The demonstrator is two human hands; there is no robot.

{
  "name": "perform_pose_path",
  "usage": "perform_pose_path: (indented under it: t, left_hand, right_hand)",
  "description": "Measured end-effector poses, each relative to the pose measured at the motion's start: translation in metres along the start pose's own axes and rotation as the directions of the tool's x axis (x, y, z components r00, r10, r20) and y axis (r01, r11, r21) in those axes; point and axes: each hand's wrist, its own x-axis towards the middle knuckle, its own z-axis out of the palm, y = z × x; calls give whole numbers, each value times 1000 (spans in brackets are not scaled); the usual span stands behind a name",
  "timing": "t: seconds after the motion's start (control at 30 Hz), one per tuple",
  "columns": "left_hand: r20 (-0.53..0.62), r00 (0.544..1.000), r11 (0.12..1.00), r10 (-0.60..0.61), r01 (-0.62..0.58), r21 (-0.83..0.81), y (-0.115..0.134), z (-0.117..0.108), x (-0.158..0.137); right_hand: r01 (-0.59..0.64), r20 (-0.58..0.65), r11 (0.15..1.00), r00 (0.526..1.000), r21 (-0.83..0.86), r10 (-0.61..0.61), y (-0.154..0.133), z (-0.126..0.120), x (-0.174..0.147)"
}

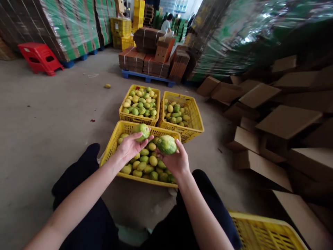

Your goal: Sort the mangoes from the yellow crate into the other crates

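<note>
My left hand (129,147) is closed around a green papaya (142,132), its fingers beneath the fruit. In my right hand (179,160) rests another papaya (167,144), green with yellowish streaks, its thumb along the right side. Both hands are raised over a yellow plastic crate (108,152) between my knees. Inside that crate lie several green and yellow papayas (153,160), partly hidden by my hands and forearms. The two held fruits are close together but apart.
Beyond stand a full yellow crate (139,119) of fruit and a partly filled crate (196,118). Open cardboard boxes (288,118) crowd the right. A yellow crate (262,232) sits at lower right. Further off are a red stool (40,57), a loose fruit (107,85) and a loaded blue pallet (148,78).
</note>
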Motion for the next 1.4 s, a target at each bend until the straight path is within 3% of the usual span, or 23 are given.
perform_pose_path:
  t: [0.3,0.5,0.8,1.13,1.27,1.4]
  left_hand:
    - [180,981,975,74,-109,193,-2,12,-9]
    - [304,950,971,-69,-6,239,2,9,-15]
    - [327,943,959,-66,-31,281,-2,10,-14]
    - [224,974,988,-47,12,152,-3,7,-6]
    - [89,991,986,-97,84,144,-3,8,-1]
    - [-75,989,983,-129,137,122,-5,11,1]
  right_hand:
    - [66,-13,998,998,-5,-66,-2,1,2]
    - [61,-14,996,998,61,-60,-2,0,-2]
    - [103,65,993,993,-64,-99,-4,9,-10]
    - [89,53,995,994,45,-91,2,19,-9]
    - [88,54,995,994,38,-90,1,19,-10]
    - [107,-52,994,993,10,-106,2,20,-9]
